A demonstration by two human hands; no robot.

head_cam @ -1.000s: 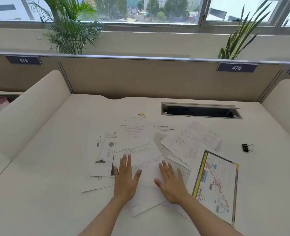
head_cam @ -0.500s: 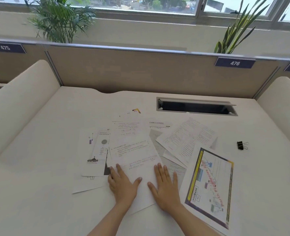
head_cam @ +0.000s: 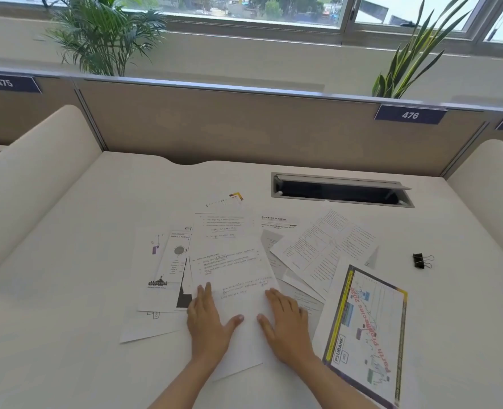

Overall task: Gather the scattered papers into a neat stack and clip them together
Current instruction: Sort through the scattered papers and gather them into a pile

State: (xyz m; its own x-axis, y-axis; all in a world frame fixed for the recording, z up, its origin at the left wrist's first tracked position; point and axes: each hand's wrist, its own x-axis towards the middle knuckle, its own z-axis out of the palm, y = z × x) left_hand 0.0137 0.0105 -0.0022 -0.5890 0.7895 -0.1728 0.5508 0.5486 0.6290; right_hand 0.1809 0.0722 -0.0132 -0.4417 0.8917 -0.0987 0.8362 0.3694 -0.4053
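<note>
Still unstacked: papers (head_cam: 238,261) fanned across tabletop (head_cam: 67,290), left hand (head_cam: 209,323) and right hand (head_cam: 285,326) flat, fingers spread, pressing top sheet (head_cam: 238,278), gripping nothing; clip (head_cam: 420,260) well apart, far right

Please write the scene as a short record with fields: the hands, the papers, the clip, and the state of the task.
left hand: left hand flat, palm down, on the handwritten sheet
right hand: right hand flat, palm down, at that sheet's right edge
papers: scattered papers overlapping loosely on the desk, not stacked
colour sheet: colourful printed sheet lies right of the hands
clip: black binder clip alone on the desk, right of the papers, untouched
task state: gathering not yet done; nothing clipped
</note>
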